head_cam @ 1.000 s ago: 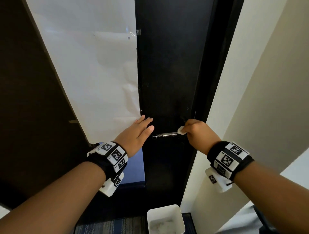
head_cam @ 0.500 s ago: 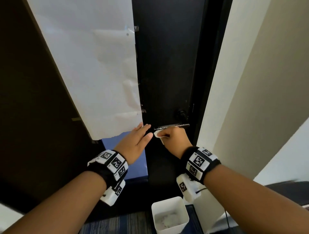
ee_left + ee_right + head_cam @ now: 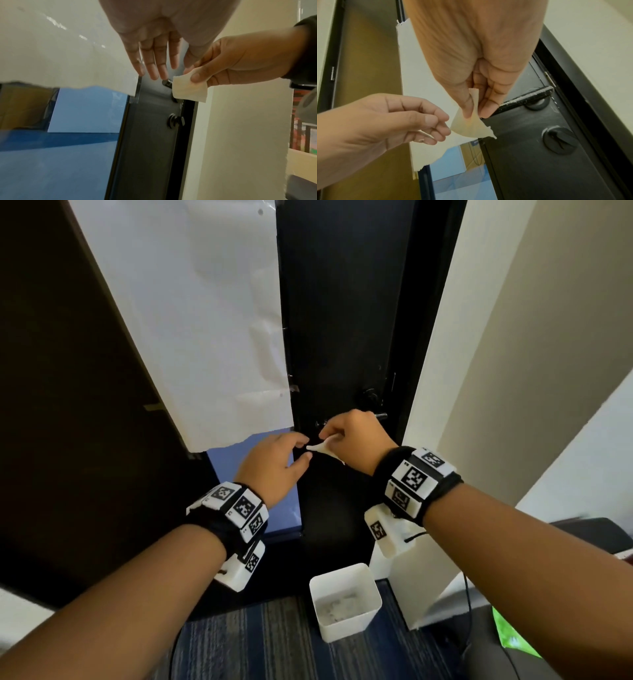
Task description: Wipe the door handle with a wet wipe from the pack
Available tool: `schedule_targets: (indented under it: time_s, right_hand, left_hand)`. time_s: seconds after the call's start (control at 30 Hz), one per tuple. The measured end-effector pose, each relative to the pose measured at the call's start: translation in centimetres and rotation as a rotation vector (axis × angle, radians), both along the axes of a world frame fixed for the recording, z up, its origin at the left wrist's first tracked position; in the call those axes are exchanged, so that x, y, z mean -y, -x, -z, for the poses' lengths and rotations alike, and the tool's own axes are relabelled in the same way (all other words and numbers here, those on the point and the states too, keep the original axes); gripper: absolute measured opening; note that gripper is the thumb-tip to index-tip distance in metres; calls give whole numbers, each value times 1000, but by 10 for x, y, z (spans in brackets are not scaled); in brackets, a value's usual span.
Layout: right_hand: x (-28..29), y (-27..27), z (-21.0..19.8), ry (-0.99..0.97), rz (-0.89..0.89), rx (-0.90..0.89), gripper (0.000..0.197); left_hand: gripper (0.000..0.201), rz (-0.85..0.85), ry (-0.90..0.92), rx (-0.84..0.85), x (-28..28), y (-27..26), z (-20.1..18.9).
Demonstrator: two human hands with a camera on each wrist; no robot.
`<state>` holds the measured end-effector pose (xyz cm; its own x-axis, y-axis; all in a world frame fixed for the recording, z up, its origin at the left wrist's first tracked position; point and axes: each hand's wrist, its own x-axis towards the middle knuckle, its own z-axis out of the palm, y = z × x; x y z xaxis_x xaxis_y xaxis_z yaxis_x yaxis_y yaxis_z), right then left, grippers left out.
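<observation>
Dark door (image 3: 342, 302) with white paper sheet (image 3: 191, 313) taped over its glass fills the head view, cream wall (image 3: 513, 371) to the right, striped blue carpet (image 3: 274, 645) below. Right hand (image 3: 356, 440) pinches a folded wet wipe (image 3: 322, 447) between thumb and fingers, just in front of the door handle (image 3: 381, 416), whose tip shows past the knuckles. Left hand (image 3: 274, 463) sits just left of the wipe, fingers loosely curled and holding nothing, fingertips near the wipe's corner. White bin (image 3: 344, 601) stands on the carpet below both hands, crumpled white stuff inside. Left wrist view: left hand's fingers (image 3: 154, 59) hang straight and relaxed beside the paper's torn lower edge; the right hand (image 3: 240, 60) to their right grips the wipe (image 3: 189, 88), which covers part of the handle; thumb-turn lock (image 3: 175, 121) below it. Right wrist view: right thumb and fingers (image 3: 489, 105) clamp the wipe (image 3: 471, 127), which hangs as a creased triangle just off the handle's free end (image 3: 527, 97); cannot tell if it touches. Left hand (image 3: 393, 117) half curled, fingertips beside the wipe's left corner, contact unclear. Round lock (image 3: 559, 139) below and right of the fingers.
</observation>
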<state>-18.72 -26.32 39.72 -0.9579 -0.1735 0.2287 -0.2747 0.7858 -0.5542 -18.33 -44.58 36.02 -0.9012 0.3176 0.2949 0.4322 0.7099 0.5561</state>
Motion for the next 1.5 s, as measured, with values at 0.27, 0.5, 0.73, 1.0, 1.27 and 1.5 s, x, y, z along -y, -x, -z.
schedule_targets:
  time_s: [0.27,0.5,0.73,1.0,1.27,1.5]
  right_hand:
    - [-7,-28,67,26,28,81,10]
    - [-18,-31,182,-69,25,220,17]
    - [-32,-26,301,-142,14,333,21]
    - [-45,-18,427,-200,-31,378,23]
    - [-54,-3,531,-339,-64,453,26]
    - [-47,13,601,-347,-55,531,33]
  left_hand:
    - [17,-14,-62,-18,-7,-24,63]
    - [11,-36,6,68,-16,-31,154]
    - [14,-59,56,167,-32,-33,272]
    - [20,-65,101,317,-54,-45,404]
    - [28,-85,217,389,-62,-33,499]
    - [28,-92,276,400,-67,-20,547]
